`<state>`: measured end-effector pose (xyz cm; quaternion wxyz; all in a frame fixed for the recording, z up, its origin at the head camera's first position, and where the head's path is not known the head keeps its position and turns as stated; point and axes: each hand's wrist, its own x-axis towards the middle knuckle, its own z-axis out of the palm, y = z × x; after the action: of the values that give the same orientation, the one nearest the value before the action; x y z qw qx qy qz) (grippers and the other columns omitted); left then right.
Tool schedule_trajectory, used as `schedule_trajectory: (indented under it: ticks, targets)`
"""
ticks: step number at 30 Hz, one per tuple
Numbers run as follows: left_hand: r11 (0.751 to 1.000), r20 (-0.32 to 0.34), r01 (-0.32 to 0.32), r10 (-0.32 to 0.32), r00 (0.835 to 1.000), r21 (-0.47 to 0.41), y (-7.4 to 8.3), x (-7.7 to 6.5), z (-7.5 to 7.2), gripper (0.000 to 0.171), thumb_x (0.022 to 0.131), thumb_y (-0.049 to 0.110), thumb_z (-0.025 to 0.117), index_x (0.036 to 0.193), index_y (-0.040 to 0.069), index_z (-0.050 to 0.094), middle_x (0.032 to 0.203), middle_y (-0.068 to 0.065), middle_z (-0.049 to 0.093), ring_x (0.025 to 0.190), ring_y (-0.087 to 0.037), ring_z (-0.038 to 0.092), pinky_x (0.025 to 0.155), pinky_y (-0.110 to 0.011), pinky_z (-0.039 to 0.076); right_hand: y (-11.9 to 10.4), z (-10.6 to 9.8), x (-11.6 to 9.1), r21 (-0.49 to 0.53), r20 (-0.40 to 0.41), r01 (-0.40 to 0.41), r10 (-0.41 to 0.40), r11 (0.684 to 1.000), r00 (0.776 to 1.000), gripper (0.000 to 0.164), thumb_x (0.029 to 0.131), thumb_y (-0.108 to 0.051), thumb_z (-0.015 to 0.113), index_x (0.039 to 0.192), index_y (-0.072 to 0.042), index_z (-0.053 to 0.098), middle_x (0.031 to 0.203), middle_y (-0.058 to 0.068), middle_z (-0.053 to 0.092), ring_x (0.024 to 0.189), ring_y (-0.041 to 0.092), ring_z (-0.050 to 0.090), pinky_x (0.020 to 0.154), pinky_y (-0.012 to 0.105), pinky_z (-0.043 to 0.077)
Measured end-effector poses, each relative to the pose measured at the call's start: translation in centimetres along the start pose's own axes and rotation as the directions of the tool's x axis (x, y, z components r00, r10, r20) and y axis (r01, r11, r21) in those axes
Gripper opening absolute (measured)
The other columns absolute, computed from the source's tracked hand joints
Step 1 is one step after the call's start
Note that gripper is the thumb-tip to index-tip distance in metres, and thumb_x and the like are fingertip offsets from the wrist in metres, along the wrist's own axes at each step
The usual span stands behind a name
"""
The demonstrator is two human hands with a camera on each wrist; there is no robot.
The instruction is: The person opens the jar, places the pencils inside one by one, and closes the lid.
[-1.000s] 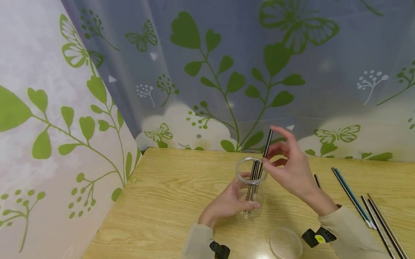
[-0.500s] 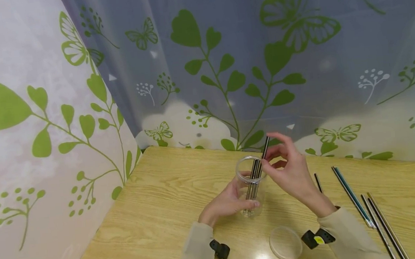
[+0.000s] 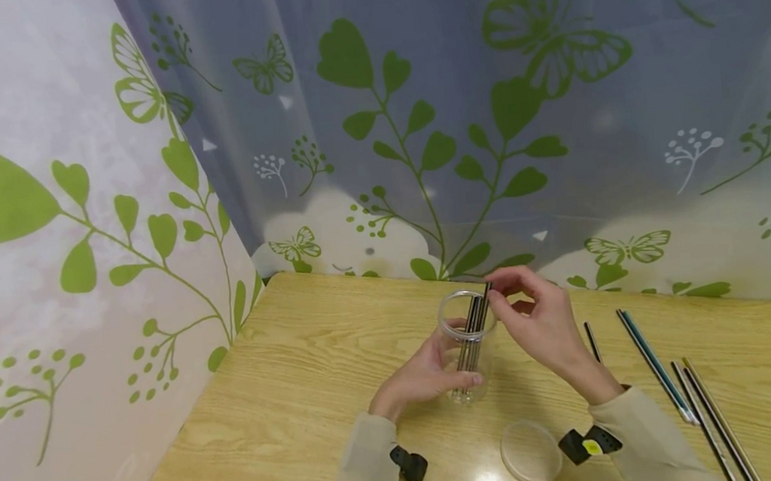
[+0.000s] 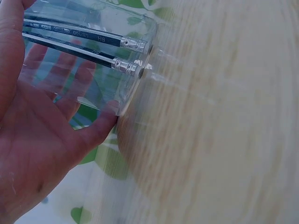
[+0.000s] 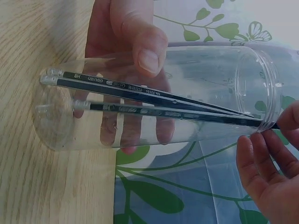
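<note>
My left hand (image 3: 420, 377) grips a clear plastic jar (image 5: 201, 65) round its side, thumb in front and fingers behind. Several dark striped pencils (image 5: 121, 86) lean inside, their metal-banded eraser ends down at the jar's bottom, as the left wrist view also shows. At the jar's mouth, my right hand (image 3: 538, 323) pinches the upper end of one pencil (image 3: 488, 290) between thumb and fingers. Most of that pencil is inside the jar, with its top just above the rim. In the right wrist view, the right fingertips (image 5: 259, 144) are right at the rim.
A round clear lid (image 3: 530, 452) lies on the wooden table (image 3: 270, 416) near my right sleeve. To the right are a teal pencil (image 3: 656, 362), several dark and tan pencils (image 3: 719, 418) and a short dark one (image 3: 592, 341). A patterned curtain (image 3: 365, 159) hangs behind the table.
The pencil in my right hand has slid down into the jar, and the right hand has lowered with it, its raised index finger now closer to the rim. My left hand stays put.
</note>
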<state>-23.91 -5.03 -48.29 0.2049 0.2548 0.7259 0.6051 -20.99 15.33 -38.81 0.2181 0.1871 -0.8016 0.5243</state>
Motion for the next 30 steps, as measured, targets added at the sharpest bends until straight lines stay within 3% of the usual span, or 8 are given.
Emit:
schedule_trajectory:
  ticks: [19,30]
  targets:
    - [1.000,-0.003,0.014,-0.014,1.000,0.012,-0.13,0.03,0.00,0.081,0.089,0.018,0.079,0.155,0.027,0.032,0.153,-0.001,0.051,0.146,-0.023,0.044,0.119,-0.053,0.035,-0.15,0.03,0.24,-0.093,0.011,-0.031,0.032,0.995,0.999,0.006,0.094,-0.011,0.074,0.100,-0.012,0.074,0.095,0.002,0.072,0.085,-0.003,0.062,0.067,0.016,0.054]
    - [1.000,-0.003,0.004,-0.004,1.000,0.007,0.03,0.00,0.05,0.082,0.089,0.017,0.079,0.155,0.027,0.032,0.152,0.002,0.052,0.146,-0.023,0.043,0.121,-0.053,0.033,-0.33,-0.10,0.51,-0.089,-0.013,0.059,-0.061,0.994,0.998,0.010,0.089,-0.001,0.073,0.094,-0.008,0.077,0.091,0.004,0.073,0.082,-0.002,0.062,0.070,0.013,0.055]
